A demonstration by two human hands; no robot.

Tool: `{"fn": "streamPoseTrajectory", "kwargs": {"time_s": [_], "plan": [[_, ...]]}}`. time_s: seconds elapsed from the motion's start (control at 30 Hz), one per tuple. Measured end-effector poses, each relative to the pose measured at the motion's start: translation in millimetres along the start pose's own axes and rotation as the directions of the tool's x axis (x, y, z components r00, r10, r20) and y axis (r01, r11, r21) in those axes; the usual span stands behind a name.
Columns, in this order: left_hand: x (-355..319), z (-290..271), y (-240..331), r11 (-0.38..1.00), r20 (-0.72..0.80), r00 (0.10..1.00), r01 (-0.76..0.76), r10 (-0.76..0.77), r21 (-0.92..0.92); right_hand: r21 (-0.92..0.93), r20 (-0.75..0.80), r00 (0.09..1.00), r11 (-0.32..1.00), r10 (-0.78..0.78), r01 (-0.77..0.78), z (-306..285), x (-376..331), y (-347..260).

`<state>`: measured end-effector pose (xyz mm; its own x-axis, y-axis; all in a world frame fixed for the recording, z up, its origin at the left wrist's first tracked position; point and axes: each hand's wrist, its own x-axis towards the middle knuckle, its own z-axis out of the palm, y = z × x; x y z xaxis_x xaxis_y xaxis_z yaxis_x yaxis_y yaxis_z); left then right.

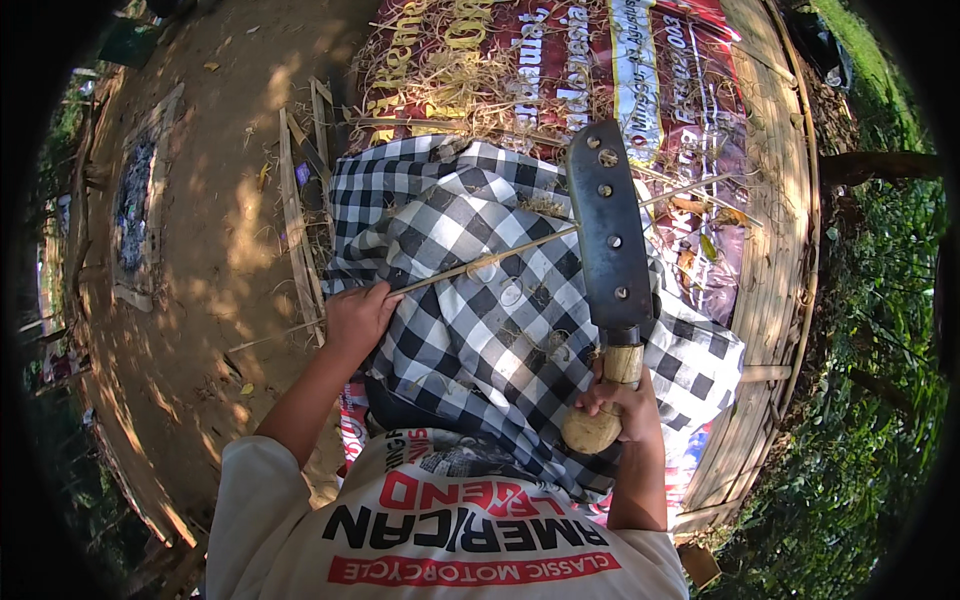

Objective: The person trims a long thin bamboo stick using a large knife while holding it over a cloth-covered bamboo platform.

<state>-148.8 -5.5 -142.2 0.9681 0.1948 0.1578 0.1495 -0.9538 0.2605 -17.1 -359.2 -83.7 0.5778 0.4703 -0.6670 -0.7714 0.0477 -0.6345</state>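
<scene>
My left hand (360,318) is closed on a thin bamboo strip (470,264), which runs up and to the right across my lap. The strip passes behind the blade of a cleaver (610,230), a broad dark blade with several round holes and a pale wooden handle. My right hand (632,402) wraps round that handle, with the blade upright and pointing away from me. Whether blade and strip touch, I cannot tell. A black-and-white checked cloth (450,215) covers my legs, with bits of shavings on it.
Beyond the cloth lies a printed red banner (690,90) strewn with straw-like shavings (440,75). Bamboo slats (760,300) edge the platform on the right, with green plants (870,400) past them. Split bamboo pieces (297,220) lie to the left, beside bare ground (210,230).
</scene>
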Motion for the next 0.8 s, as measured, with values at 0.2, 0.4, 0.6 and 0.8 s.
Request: {"fn": "streamPoseTrajectory", "kwargs": {"time_s": [0.2, 0.4, 0.6, 0.8], "plan": [[-10.9, 9.3, -10.4, 0.999, -0.022, 0.999, 0.034, -0.034, -0.001, 0.095, 0.092, 0.99, 0.989, 0.104, -0.113, 15.7, -0.7, 31.1], [-9.3, 14.0, -7.9, 0.999, -0.037, 0.998, 0.046, -0.046, -0.017, 0.203, 0.08, 0.997, 0.979, 0.01, -0.026, 15.4, 0.2, 9.5], [-10.9, 11.0, -11.2, 0.999, 0.012, 0.999, 0.041, -0.041, -0.01, -0.033, 0.204, 0.965, 0.986, 0.165, -0.161, 17.7, -13.8, 41.1], [-13.0, 11.0, -4.7, 0.997, -0.027, 0.997, 0.077, -0.078, -0.03, 0.211, 0.039, 0.999, 0.977, 0.034, -0.042, 21.9, -14.1, 27.0]]}}
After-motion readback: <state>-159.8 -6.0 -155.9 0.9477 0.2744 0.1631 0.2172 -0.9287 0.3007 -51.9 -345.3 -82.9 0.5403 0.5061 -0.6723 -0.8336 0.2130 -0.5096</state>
